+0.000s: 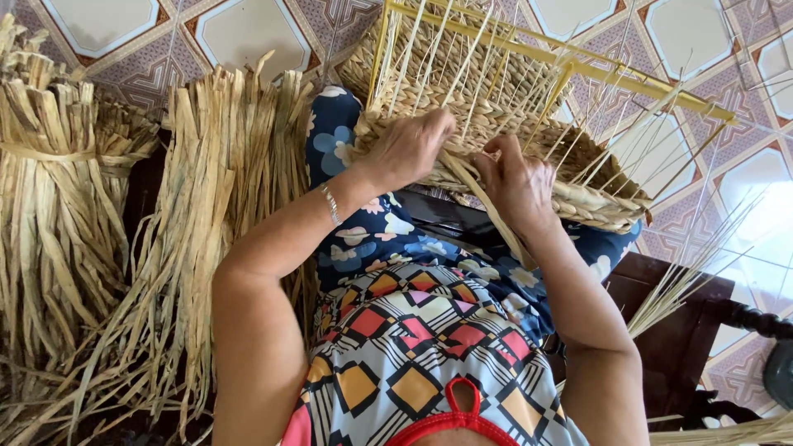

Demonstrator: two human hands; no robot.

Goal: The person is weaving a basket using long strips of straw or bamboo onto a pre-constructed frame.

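Head view is looking down on a person seated with a half-woven basket [529, 157] resting on their lap, its finished rim lying across the knees above a blue floral cloth [372, 231].

Left hand [409, 149] is pressing down on the near left part of the woven rim, fingers curled over the braid and closed on it, steadying the work. Right hand [516, 186] is sitting just beside it, fingers pinched together on a flat straw strand [496, 219] that is running down from the rim toward the lap.

Doing this stretch well seems to call for keeping the strand flat and taut while it is being tucked, with the left hand holding the previous row tight against the yellow frame [570, 70] so no gap opens.

Woven rows are looking thick, pale tan and evenly braided near the hands, while thin upright stakes are fanning loosely out past the frame toward the tiled floor [743, 190].

Bundles of dried straw [215, 206] are standing at the person's left, one further bundle [49, 182] tied round with a band, both well apart from the basket. A dark wooden seat edge [677, 322] is showing at the right.
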